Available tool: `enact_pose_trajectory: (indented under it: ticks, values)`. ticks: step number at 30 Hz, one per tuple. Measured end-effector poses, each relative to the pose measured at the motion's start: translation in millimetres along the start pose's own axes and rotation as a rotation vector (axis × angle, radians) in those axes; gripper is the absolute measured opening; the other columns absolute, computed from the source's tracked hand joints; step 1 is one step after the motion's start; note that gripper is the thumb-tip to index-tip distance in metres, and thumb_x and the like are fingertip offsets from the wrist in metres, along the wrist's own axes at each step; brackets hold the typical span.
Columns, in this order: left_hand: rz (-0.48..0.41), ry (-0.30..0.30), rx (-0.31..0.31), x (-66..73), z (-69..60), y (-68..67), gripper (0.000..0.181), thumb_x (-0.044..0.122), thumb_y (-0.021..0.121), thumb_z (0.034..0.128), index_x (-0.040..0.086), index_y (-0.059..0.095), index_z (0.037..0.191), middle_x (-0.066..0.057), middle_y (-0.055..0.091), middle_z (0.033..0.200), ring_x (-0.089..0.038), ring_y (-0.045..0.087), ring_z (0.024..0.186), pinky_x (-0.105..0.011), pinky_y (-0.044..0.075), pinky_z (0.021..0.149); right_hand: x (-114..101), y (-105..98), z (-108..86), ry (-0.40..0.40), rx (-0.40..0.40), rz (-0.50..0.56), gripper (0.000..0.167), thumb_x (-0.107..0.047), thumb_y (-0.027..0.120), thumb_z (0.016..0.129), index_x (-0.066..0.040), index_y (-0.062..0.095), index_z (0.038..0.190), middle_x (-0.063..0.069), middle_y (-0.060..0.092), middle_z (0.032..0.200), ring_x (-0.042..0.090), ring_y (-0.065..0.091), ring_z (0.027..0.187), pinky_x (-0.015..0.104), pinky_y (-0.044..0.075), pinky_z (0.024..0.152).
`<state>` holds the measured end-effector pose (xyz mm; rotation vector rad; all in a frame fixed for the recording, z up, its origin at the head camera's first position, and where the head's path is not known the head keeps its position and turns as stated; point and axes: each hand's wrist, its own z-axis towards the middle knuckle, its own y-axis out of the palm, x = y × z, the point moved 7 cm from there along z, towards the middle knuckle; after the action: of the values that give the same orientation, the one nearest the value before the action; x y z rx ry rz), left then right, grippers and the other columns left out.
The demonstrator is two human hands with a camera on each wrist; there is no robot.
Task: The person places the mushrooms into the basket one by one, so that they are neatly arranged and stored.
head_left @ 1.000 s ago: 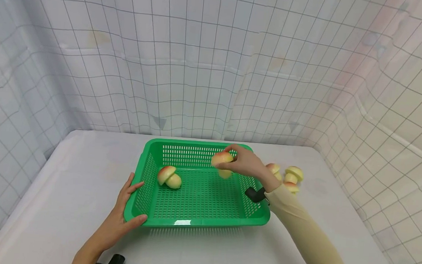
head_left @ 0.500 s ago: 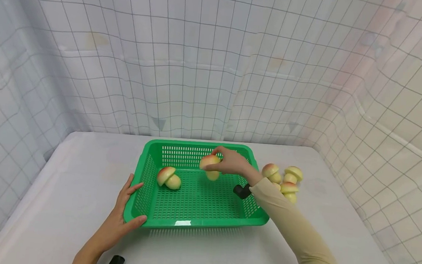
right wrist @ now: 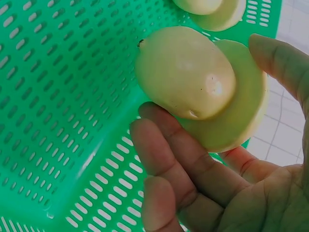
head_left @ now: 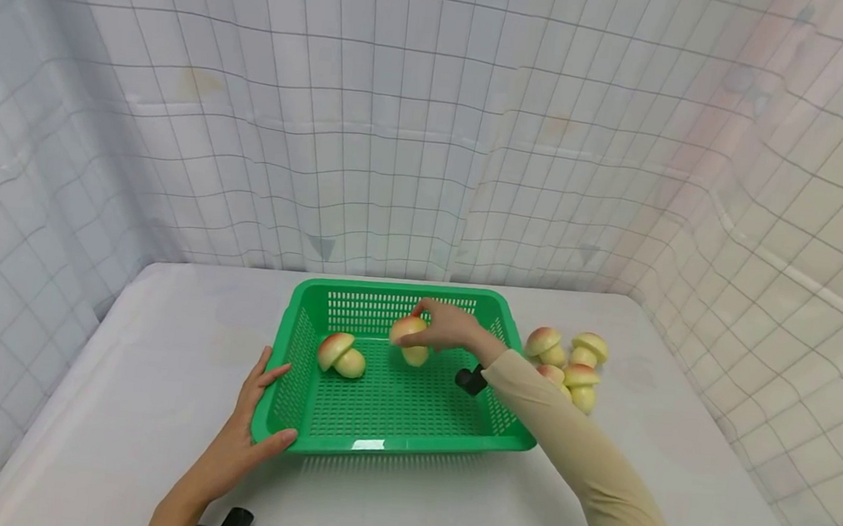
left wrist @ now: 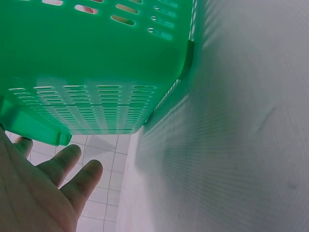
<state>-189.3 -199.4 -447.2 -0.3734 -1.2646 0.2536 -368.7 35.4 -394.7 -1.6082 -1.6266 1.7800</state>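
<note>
A green slotted plastic basket [head_left: 416, 445] sits in the middle of the white table. My right hand [head_left: 453, 329] holds a toy mushroom [head_left: 416, 355] by its cap, over the basket's floor near the back wall. In the right wrist view, thumb and fingers lie round that cap, and the pale stem [right wrist: 186, 72] points away from the palm. A second mushroom [head_left: 349, 364] lies on its side inside the basket, toward the left. With fingers fairly straight, my left hand [head_left: 236, 439] rests against the basket's left end, its thumb on the front corner rim.
Several more toy mushrooms [head_left: 581, 376] lie in a group on the table just right of the basket. White grid-patterned curtains [head_left: 403, 128] hang behind and along both sides of the table [head_left: 118, 378].
My right hand has carried the mushroom leftward and slightly down inside the basket. More of the mushroom group on the right shows now. The left hand stays where it was.
</note>
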Motion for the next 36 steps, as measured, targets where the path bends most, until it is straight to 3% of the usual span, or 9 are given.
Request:
enact_pose_trajectory:
  ticks: [10,23,36]
  values:
    - [-0.003,0.001,0.006,-0.1,1.6,0.4,0.078,0.012,0.065,0.0857,0.016,0.022,0.15,0.01,-0.014,0.156,-0.031,-0.009,0.14,-0.073,0.015,0.092,2,12,9.5,0.014,-0.017,0.018,0.063,-0.05,0.071,0.079,-0.013,0.051,0.126,0.003,0.061,0.1,0.028,0.065,0.073,0.043,0.051,0.07]
    - [-0.006,-0.013,0.002,-1.1,1.5,1.0,0.077,0.013,0.065,0.0862,0.017,0.021,0.15,0.008,-0.015,0.156,-0.033,-0.008,0.14,-0.073,0.016,0.092,2,25,16.6,0.031,-0.065,0.058,0.06,-0.044,0.07,0.083,-0.009,0.049,0.128,0.007,0.058,0.106,0.025,0.063,0.077,0.039,0.052,0.069]
    - [0.0,-0.011,0.004,-0.9,1.4,1.6,0.077,0.012,0.065,0.0861,0.017,0.022,0.15,0.007,-0.014,0.156,-0.032,-0.007,0.14,-0.072,0.017,0.092,4,31,19.8,0.059,-0.085,0.06,0.064,-0.048,0.068,0.083,-0.013,0.047,0.133,0.005,0.059,0.097,0.03,0.064,0.072,0.043,0.048,0.065]
